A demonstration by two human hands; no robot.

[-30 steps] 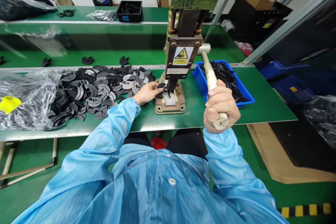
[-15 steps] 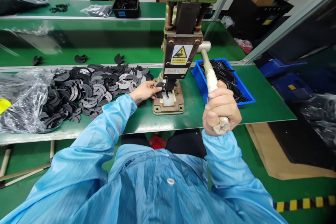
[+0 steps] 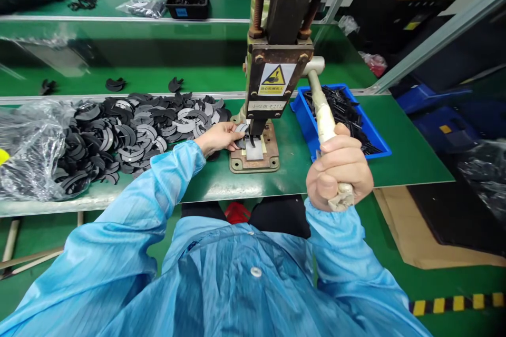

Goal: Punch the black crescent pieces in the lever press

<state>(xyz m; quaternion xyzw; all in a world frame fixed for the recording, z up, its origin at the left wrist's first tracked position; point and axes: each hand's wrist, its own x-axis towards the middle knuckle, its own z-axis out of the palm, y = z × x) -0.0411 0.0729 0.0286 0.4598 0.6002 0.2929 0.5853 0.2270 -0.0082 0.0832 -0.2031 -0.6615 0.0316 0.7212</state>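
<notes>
My left hand (image 3: 219, 138) pinches a curved, dark grey flat piece (image 3: 240, 136) between thumb and fingers, at the left side of a hand press (image 3: 272, 76). The piece reaches in beside the foot of the press's ram (image 3: 258, 126), over the metal base plate (image 3: 254, 150). Its inner end is partly hidden there. My right hand (image 3: 340, 171) is wrapped round the tape-covered lever (image 3: 322, 108) of the press, close to its lower end. Left of the press lies a heap of similar crescent-shaped pieces (image 3: 130, 134), partly inside a clear plastic bag (image 3: 33, 152).
A blue bin (image 3: 371, 139) full of thin black parts stands right of the press. Several loose crescents, one of them a dark crescent (image 3: 115, 84), lie on the green surface behind. Farther back is a black bin (image 3: 187, 2). A metal frame post (image 3: 438, 26) slants up at the right.
My right hand and the lever have shifted slightly right and toward me. My left hand stays beside the press; the piece in it now looks lighter. The camera view has shifted a little.
</notes>
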